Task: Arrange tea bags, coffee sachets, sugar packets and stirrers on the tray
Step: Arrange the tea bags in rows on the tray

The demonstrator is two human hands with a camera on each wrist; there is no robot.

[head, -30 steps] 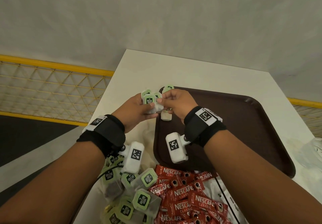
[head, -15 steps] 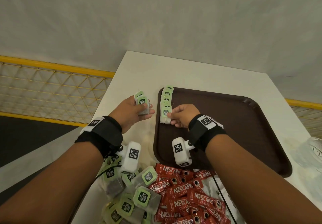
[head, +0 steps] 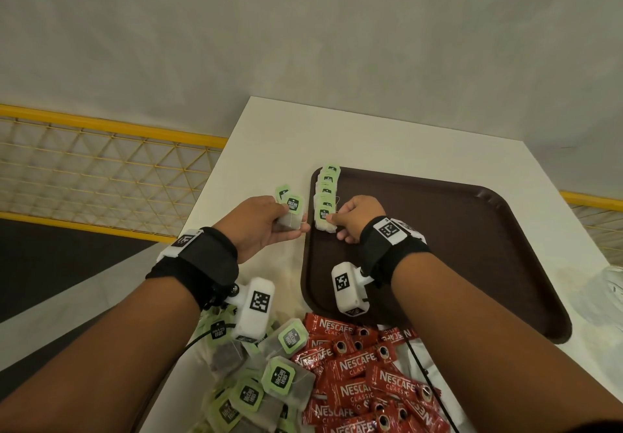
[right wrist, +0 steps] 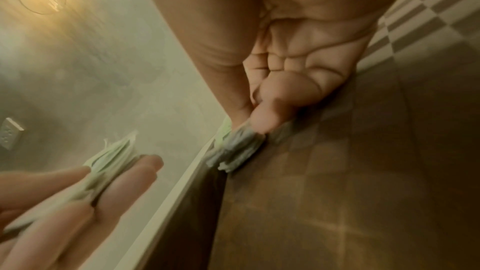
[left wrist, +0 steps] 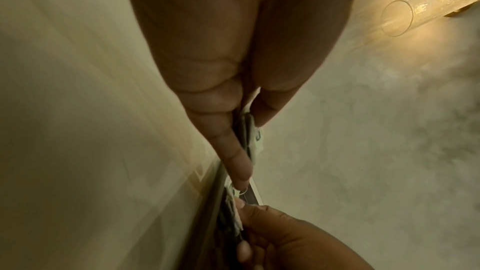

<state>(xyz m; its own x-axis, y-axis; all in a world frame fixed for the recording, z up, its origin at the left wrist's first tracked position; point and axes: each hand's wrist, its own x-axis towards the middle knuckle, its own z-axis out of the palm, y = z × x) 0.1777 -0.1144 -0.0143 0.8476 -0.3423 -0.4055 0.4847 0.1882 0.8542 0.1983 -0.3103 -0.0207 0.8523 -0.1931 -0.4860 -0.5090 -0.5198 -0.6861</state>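
- Nearest, a loose pile of tea bags (head: pixel 269 385) and a heap of red coffee sachets (head: pixel 367 378) lay on the white table (head: pixel 269 135), just before the tray's near edge.
- Beyond them, both forearms reached forward, each wrist wrapped in a black band.
- Left hand (head: pixel 259 227) hovered over the table just left of the brown tray (head: pixel 472 247), thumb and curled fingers pinching a small stack of tea bags (head: pixel 290 211).
- Right hand (head: pixel 354 216) sat inside the tray, fingers curled, thumb and fingertip nipping the nearest bag of a row (head: pixel 326 196).
- Farther on, that row ran along the tray's left rim toward its far corner.
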